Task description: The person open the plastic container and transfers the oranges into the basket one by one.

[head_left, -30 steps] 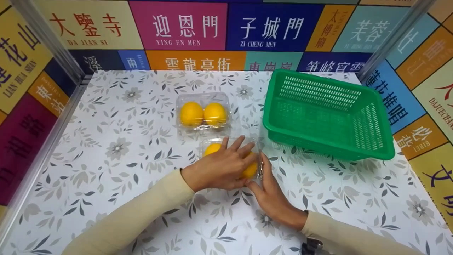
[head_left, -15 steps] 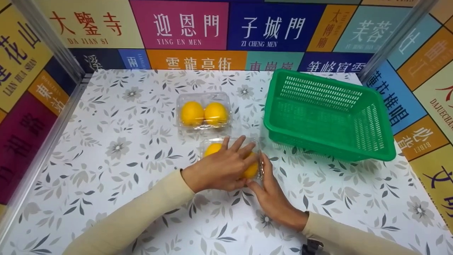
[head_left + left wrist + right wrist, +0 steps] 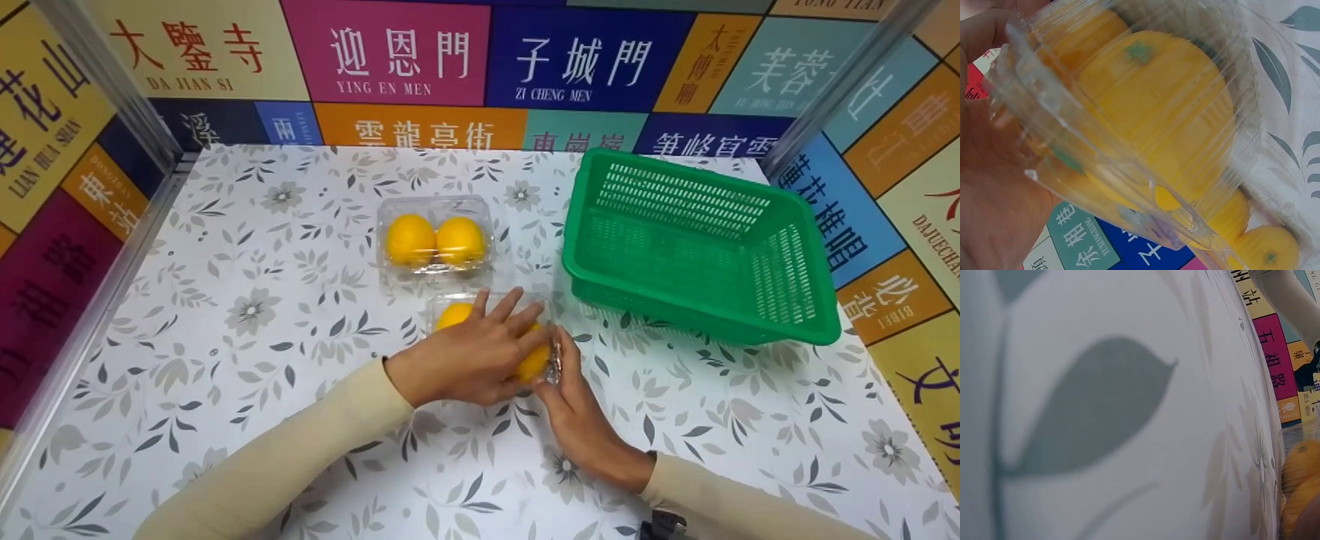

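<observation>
A clear plastic clamshell box (image 3: 442, 298) with yellow-orange oranges (image 3: 534, 361) inside stands in the middle of the table. Across its top lies my left hand (image 3: 469, 352), fingers spread and straight, hiding much of the lid. My right hand (image 3: 589, 420) holds the box's near right corner, its thumb at the front and fingers along the right side. Close up in the left wrist view, the ribbed plastic box (image 3: 1241, 118) encloses an orange (image 3: 1157, 107) with a green star-shaped stem mark. The right wrist view catches only a bit of the oranges (image 3: 1303, 461) at its edge.
Just behind stands a second clear box (image 3: 436, 202) with two oranges (image 3: 459, 241) showing. A green slotted basket (image 3: 675, 262) with nothing in it sits at the back right. Printed panels (image 3: 390, 52) wall the back and sides of the flowered tabletop (image 3: 247, 225).
The right thumb has shifted slightly to the right, away from the left hand. Both hands otherwise stay at the front box, and the view has tilted a little.
</observation>
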### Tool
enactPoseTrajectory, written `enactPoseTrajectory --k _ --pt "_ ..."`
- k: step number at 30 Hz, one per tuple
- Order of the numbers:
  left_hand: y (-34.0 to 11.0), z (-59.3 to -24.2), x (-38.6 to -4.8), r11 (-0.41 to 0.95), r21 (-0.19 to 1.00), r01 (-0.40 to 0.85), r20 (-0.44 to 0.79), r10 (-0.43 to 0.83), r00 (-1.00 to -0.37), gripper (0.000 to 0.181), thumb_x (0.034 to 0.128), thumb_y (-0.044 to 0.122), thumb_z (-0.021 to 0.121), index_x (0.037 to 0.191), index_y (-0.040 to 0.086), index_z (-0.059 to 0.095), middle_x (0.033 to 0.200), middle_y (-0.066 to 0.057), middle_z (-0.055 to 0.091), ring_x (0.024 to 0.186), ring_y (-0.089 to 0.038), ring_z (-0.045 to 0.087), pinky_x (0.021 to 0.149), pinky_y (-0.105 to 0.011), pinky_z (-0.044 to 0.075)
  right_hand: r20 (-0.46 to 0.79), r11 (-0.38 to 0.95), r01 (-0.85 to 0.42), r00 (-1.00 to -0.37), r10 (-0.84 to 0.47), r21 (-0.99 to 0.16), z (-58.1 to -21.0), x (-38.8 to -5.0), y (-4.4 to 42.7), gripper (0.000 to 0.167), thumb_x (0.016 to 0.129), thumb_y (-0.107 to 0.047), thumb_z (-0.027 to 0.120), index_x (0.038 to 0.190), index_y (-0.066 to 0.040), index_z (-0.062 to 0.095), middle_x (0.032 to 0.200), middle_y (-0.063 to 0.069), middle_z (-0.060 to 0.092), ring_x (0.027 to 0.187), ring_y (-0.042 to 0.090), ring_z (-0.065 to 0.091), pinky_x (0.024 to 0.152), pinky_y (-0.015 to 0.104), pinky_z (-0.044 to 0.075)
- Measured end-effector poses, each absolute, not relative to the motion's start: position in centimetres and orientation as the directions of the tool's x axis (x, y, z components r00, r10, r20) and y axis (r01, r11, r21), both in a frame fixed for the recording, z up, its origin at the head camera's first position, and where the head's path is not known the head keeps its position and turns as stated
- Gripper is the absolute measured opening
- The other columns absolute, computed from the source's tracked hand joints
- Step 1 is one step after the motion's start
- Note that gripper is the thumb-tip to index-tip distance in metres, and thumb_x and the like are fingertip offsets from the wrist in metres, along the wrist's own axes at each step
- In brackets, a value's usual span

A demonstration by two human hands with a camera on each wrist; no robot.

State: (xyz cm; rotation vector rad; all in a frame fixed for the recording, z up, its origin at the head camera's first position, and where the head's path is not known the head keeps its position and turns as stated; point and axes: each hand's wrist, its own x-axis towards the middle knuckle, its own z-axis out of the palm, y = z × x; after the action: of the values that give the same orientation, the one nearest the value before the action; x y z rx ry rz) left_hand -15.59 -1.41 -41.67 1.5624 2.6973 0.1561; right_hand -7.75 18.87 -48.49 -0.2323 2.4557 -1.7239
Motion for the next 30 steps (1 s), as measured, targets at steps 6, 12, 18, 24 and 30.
enactPoseTrajectory --k 6,12,18,24,30 --pt "-1.6 -41.9 -15.7 0.491 0.096 0.866 0.024 0.869 -0.495 0.078 0.1023 0.042 0.073 0.168 0.014 0.043 0.174 -0.020 0.040 0.160 -0.052 0.034 0.120 -0.075 0.036 0.015 0.360 -0.083 -0.982 -0.186 -0.929 -48.6 -7.8 19.2 0.068 0.116 -0.008 0.042 0.174 -0.005 0.008 0.183 0.018 0.013 0.168 0.034 0.013 0.134 0.057 0.009" --pt "-2.3 -41.9 -15.5 0.505 0.123 0.854 0.012 0.860 -0.510 0.078 0.1045 0.045 0.072 0.170 0.017 0.040 0.177 -0.017 0.035 0.163 -0.048 0.028 0.124 -0.073 0.032 0.018 0.350 -0.077 -0.986 -0.167 -0.934 -48.8 -7.8 19.0 0.067 0.115 -0.007 0.043 0.174 -0.006 0.011 0.183 0.016 0.016 0.167 0.031 0.018 0.132 0.031 0.013" --pt "-3.5 -41.7 -14.9 0.514 0.064 0.855 0.041 0.855 -0.517 0.073 0.1068 0.045 0.069 0.168 0.017 0.043 0.177 -0.014 0.036 0.162 -0.045 0.032 0.123 -0.071 0.036 0.014 0.353 -0.067 -0.989 -0.149 -0.933 -48.8 -7.7 18.7 0.066 0.115 -0.008 0.045 0.174 -0.007 0.014 0.182 0.014 0.020 0.165 0.026 0.024 0.124 0.011 0.015" --pt "-4.8 -41.3 -14.0 0.533 -0.022 0.846 0.070 0.845 -0.530 0.068 0.1067 0.041 0.071 0.165 0.014 0.049 0.174 -0.014 0.042 0.160 -0.045 0.038 0.120 -0.069 0.041 0.017 0.368 -0.065 -0.991 -0.132 -0.927 -48.6 -7.8 18.8 0.065 0.115 -0.010 0.046 0.173 -0.006 0.017 0.181 0.017 0.022 0.165 0.030 0.024 0.134 0.044 0.015" --pt "-6.1 -41.3 -13.3 0.530 -0.105 0.841 0.136 0.846 -0.516 0.062 0.1031 0.036 0.077 0.156 0.012 0.055 0.166 -0.016 0.052 0.154 -0.046 0.046 0.113 -0.065 0.051 0.029 0.360 -0.073 -0.992 -0.126 -0.930 -48.6 -7.8 19.0 0.063 0.116 -0.012 0.047 0.172 -0.005 0.019 0.180 0.019 0.024 0.167 0.033 0.020 0.134 0.057 0.012"
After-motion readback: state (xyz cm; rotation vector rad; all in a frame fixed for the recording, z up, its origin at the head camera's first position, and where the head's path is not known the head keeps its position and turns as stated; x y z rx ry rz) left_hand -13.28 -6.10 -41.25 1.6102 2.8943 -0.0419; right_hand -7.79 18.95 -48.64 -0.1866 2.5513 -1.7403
